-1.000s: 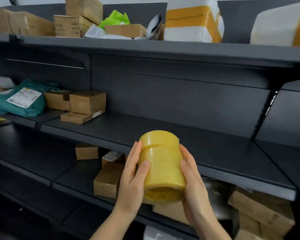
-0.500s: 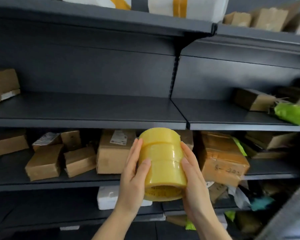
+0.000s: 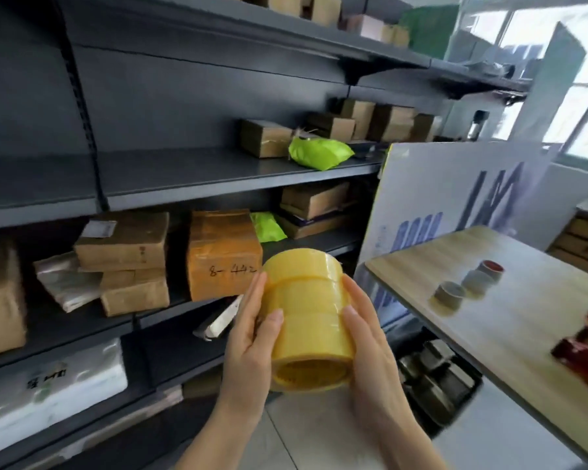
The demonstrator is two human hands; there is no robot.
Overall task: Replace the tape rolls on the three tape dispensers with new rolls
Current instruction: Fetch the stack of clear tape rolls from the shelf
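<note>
While the stack of tape rolls point(image 3: 306, 313) is carried clear of the dark shelving point(image 3: 190, 178), it sits between both hands at centre frame, touching nothing else. Left hand point(image 3: 248, 344) and right hand point(image 3: 370, 347) press it from opposite sides. Fingers point(image 3: 259, 286) lie straight along the stack, close together, with each thumb laid flat on the near face; nothing is pinched.

Count: three yellow rolls, joined end to end as one cylinder. Its long axis tilts up and away from the person, the open core facing down and toward the camera.

Governing relation: the desk point(image 3: 489, 334) lies to the right of the hands and near them, so the right hand is the nearer.

On the desk: three used tape cores point(image 3: 450, 293), close together in a row. Red tape dispensers point(image 3: 584, 347) lie at its right edge, too blurred to count.

Judgement: no new roll is fitted yet.
</note>
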